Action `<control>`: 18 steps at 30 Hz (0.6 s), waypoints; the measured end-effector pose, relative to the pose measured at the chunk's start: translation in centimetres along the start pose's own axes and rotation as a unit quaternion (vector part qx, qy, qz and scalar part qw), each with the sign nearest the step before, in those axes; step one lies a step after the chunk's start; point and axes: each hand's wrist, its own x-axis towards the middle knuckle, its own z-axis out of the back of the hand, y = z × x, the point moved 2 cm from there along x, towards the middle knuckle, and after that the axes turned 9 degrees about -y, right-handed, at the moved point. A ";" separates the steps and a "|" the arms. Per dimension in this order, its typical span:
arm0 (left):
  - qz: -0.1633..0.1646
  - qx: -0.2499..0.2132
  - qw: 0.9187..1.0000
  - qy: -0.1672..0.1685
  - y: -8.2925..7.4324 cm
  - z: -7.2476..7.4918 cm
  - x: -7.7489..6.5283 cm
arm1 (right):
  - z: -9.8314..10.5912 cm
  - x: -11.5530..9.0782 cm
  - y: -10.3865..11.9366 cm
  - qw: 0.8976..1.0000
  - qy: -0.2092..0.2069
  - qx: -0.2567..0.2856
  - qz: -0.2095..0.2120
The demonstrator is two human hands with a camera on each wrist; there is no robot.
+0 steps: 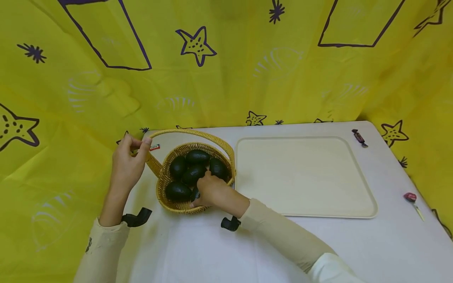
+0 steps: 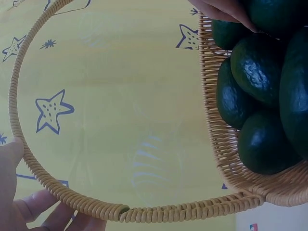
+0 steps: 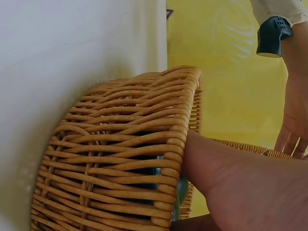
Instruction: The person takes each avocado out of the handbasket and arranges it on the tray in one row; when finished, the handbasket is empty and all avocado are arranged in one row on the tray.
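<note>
A wicker basket [image 1: 187, 210] with a tall hooped handle [image 2: 96, 207] holds several dark green avocados [image 1: 178, 191]. My left hand [image 1: 128, 163] grips the handle on its left side, thumb and fingers around it in the left wrist view. Over the near right rim, my right hand [image 1: 214, 190] reaches down into the basket. Its thumb and fingers span an avocado [image 1: 195, 193] near the front wall, mostly hidden beneath the hand. From the right wrist, the hand [image 3: 250, 183] crosses the woven rim, with a bit of green showing through the weave.
Right of the basket lies a cream tray [image 1: 301, 177] on the white table [image 1: 198, 251]. A wrapped candy [image 1: 360, 138] and a lollipop [image 1: 410, 197] lie near the right edge. A small red-and-white item [image 1: 154, 147] is behind the handle. Yellow patterned cloth [image 1: 226, 78] hangs around the table.
</note>
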 end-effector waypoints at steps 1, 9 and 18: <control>0.000 0.000 1.000 0.001 0.0 0.0 0.0 | 0.0 0.1 0.0 1.000 0.004 0.002 -0.001; 0.002 -0.001 1.000 0.000 0.2 0.0 0.0 | -0.3 0.7 -0.5 0.998 0.001 0.053 -0.019; -0.004 -0.008 1.000 0.002 0.2 -0.1 0.0 | -0.2 0.3 -1.0 0.996 -0.021 0.089 -0.012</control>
